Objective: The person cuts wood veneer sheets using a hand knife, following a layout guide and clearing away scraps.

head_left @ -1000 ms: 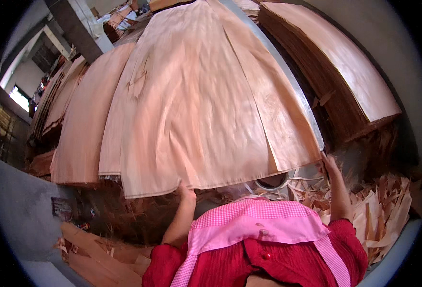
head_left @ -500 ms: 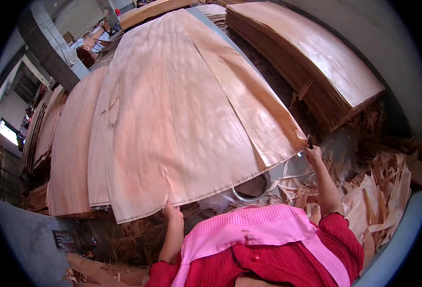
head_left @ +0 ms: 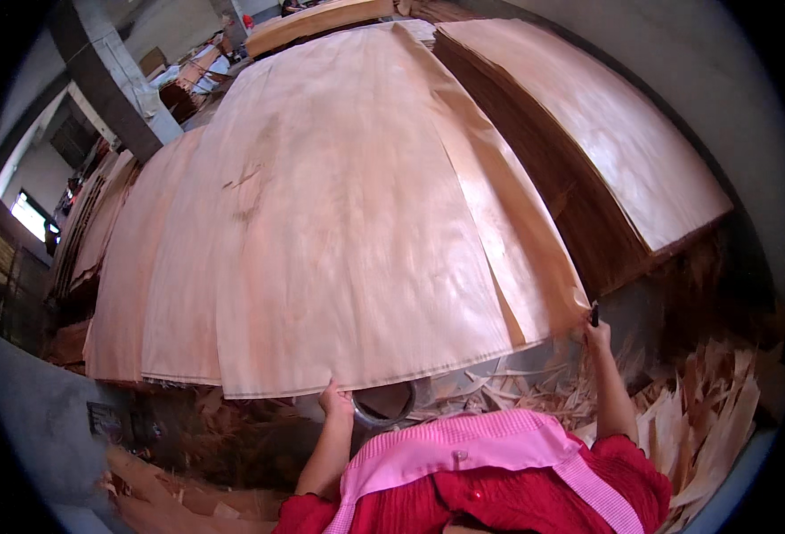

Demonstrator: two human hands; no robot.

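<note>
A large pale wood veneer sheet (head_left: 348, 214) spreads out before me, its near edge running between my two hands. My left hand (head_left: 336, 400) pinches that edge, with the thumb on top. At the sheet's near right corner, my right hand (head_left: 597, 334) is closed on the edge. A small dark object (head_left: 594, 314), perhaps a handle, sticks up from the same hand; its kind is hidden. Along the right side a narrower veneer strip (head_left: 508, 240) bulges up in a fold. More veneer sheets (head_left: 134, 303) lie to the left.
A tall veneer stack (head_left: 606, 133) stands on the right beside the wall. Torn veneer scraps (head_left: 704, 418) pile up at the lower right. Below the sheet's near edge sits a round metal-rimmed container (head_left: 383, 405). A concrete pillar (head_left: 112, 80) rises at the back left.
The sheet has shifted right in view and lies flatter, overlapping the left sheets differently. Both hands have moved slightly right and lower, still gripping its edge. The round container appears farther left.
</note>
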